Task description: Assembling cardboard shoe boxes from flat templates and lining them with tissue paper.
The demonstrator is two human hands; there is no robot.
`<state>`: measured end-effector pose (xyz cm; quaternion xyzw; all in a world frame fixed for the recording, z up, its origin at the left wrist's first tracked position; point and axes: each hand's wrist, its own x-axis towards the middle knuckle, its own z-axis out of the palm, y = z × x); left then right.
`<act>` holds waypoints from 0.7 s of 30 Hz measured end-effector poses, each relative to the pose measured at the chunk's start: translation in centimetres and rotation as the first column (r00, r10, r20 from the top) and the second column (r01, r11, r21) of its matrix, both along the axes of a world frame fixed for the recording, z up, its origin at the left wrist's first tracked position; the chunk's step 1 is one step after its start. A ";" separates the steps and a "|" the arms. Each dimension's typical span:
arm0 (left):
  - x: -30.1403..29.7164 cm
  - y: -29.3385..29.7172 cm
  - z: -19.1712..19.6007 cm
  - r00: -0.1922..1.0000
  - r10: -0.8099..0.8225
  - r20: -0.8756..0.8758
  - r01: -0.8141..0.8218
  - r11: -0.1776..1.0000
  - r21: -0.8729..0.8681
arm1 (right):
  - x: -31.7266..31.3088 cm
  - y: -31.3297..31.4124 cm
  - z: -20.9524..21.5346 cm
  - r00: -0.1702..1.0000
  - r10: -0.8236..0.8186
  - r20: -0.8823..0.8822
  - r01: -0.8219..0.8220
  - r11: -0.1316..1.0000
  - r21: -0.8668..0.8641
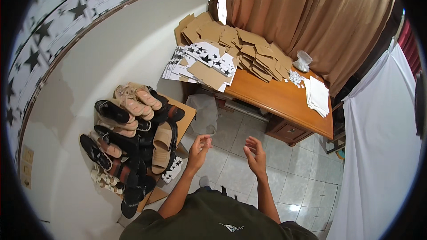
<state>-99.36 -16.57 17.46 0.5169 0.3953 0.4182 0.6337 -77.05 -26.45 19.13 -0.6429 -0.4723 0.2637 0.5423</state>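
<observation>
Though blurry, seemingly strappy piled sandals (pixel 133 138).

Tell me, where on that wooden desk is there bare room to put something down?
The wooden desk is bare along its front, between the flat cardboard pieces and the white paper stack. Its back left is crowded. The shoe pile covers the small table; both hands are empty.

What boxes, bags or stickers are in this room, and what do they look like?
Flat brown cardboard box blanks: heaped at the back of the wooden desk.
White sheets with black stars: stacked on the desk's left end.
Clear crumpled plastic bag: by the curtain.
Small yellowish wall stickers: far left, too small to make out.
</observation>
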 end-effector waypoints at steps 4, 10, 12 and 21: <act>2.9 6.9 0.7 1.000 0.000 -0.017 0.001 0.999 0.055 | 3.0 6.9 0.1 1.000 -0.008 -0.026 0.008 1.000 0.029; 7.5 15.1 -0.3 0.998 0.040 -0.046 -0.038 0.998 0.043 | 8.6 16.4 -2.7 0.995 0.027 -0.101 -0.025 1.000 0.013; 9.2 17.8 -0.9 0.996 0.071 -0.063 -0.068 0.997 0.042 | 10.7 20.1 -3.9 0.992 0.057 -0.117 -0.056 0.998 0.012; 19.4 30.1 -4.8 0.941 0.232 -0.247 -0.264 0.959 -0.105 | 22.0 37.8 -9.3 0.953 0.247 -0.174 -0.268 0.958 -0.105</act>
